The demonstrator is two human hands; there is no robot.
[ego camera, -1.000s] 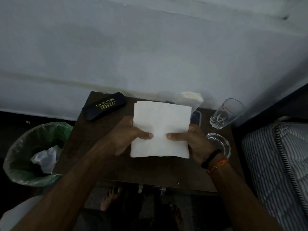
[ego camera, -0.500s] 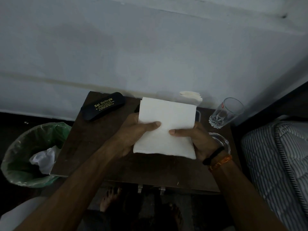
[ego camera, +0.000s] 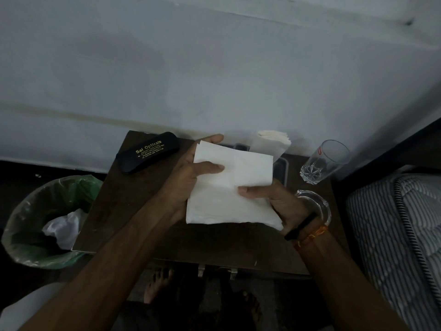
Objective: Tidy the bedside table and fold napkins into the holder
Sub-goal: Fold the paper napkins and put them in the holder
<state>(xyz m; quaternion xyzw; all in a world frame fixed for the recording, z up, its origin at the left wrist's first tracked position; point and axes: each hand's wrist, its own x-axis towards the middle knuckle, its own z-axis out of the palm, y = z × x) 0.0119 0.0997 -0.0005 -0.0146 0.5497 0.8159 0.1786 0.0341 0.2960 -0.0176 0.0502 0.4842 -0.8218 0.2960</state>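
Behind, holder (ego camera: 280, 163) contains folded napkins (ego camera: 272, 142); bin (ego camera: 28, 223) holds trash (ego camera: 63, 226).

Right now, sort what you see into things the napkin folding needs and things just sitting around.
In use: white paper napkin, held by left hand and right hand; folded white napkins standing in the holder; dark wooden bedside table.

Idle: black spectacle case with gold lettering; clear drinking glass; clear glass ashtray; green-lined waste bin.
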